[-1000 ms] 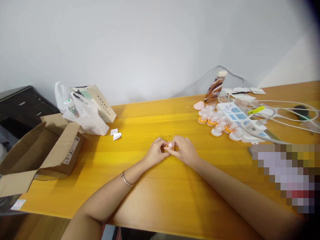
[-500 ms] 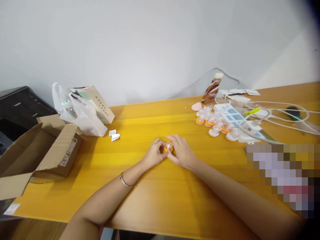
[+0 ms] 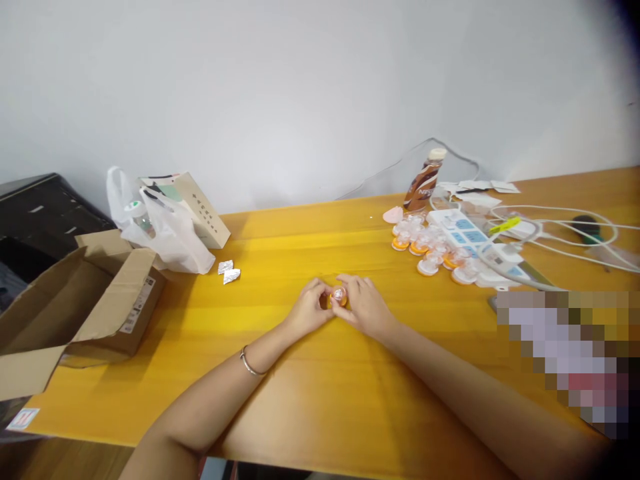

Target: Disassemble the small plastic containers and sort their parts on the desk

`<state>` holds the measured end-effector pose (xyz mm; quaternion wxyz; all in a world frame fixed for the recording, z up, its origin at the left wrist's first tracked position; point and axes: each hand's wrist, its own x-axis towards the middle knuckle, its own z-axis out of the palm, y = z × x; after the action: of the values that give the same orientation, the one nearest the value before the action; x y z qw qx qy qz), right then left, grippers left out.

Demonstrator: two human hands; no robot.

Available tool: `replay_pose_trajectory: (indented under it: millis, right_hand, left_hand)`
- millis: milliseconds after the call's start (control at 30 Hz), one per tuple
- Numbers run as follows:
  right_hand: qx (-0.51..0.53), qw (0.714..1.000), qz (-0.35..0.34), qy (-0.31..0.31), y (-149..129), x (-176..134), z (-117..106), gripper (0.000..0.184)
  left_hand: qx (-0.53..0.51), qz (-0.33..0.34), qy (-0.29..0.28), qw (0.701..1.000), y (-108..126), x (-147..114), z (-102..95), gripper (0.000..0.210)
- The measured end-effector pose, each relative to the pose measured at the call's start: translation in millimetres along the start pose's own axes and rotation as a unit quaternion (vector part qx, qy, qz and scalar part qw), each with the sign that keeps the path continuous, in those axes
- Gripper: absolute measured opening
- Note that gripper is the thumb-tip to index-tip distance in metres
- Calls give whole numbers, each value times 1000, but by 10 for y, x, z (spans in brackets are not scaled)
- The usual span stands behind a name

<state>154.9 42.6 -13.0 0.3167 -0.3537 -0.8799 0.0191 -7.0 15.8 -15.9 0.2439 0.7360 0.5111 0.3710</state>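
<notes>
A small round clear-topped container with an orange lower rim (image 3: 339,295) sits between my two hands at the middle of the table. My left hand (image 3: 311,308) curls round its left side, thumb and forefinger closed on it. From the right, my right hand (image 3: 364,307) bends over it with thumb and fingers at its edge. The fingers hide part of its sides. Similar clear containers with orange and white bases (image 3: 434,253) stand grouped to the right. Two crumpled silver foil pieces (image 3: 231,275) lie to the left of my hands.
An open cardboard box (image 3: 115,313) is at the left, beside a white plastic bag (image 3: 175,240) and a beige carton (image 3: 207,213). At the right are a brown drink bottle (image 3: 423,181), a white power strip (image 3: 465,233) and tangled white cables (image 3: 570,240).
My right hand has shifted very slightly at the small container. My left hand and the container stay almost where they were.
</notes>
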Motion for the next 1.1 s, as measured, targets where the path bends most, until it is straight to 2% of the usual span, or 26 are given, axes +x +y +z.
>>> replay_pose_trajectory:
  millis: [133, 267, 400, 533, 633, 700, 800, 933, 1000, 1100]
  right_hand:
    - [2, 1000, -19, 12, -12, 3, -26, 42]
    - [3, 1000, -11, -25, -17, 6, -30, 35]
    - [-6, 1000, -19, -9, -7, 5, -12, 44]
    - [-4, 1000, 0, -21, -2, 0, -2, 34]
    - [3, 1000, -29, 8, -13, -7, -11, 44]
    - [2, 1000, -24, 20, -15, -5, -14, 49]
    - [4, 1000, -4, -13, -9, 17, -21, 37]
    - [2, 998, -23, -52, -27, 45, -64, 19]
    - [4, 999, -27, -34, -35, 43, -87, 19]
    - [52, 997, -7, 55, 30, 34, -84, 26]
  left_hand:
    - [5, -5, 6, 1000, 8, 1, 1, 16]
    - [6, -9, -2, 1000, 27, 2, -2, 18]
    - [8, -9, 5, 1000, 30, 1, -1, 15]
    - [1, -1, 0, 1000, 17, 2, 2, 18]
    - [16, -10, 5, 1000, 11, 5, 5, 16]
    - [24, -10, 6, 1000, 16, 6, 2, 14]
    - [22, -3, 3, 1000, 33, 5, -11, 14]
    - [19, -3, -3, 1000, 45, 5, -22, 15]
    - [20, -5, -3, 1000, 45, 5, -21, 15]
    - [24, -9, -3, 1000, 43, 4, -16, 18]
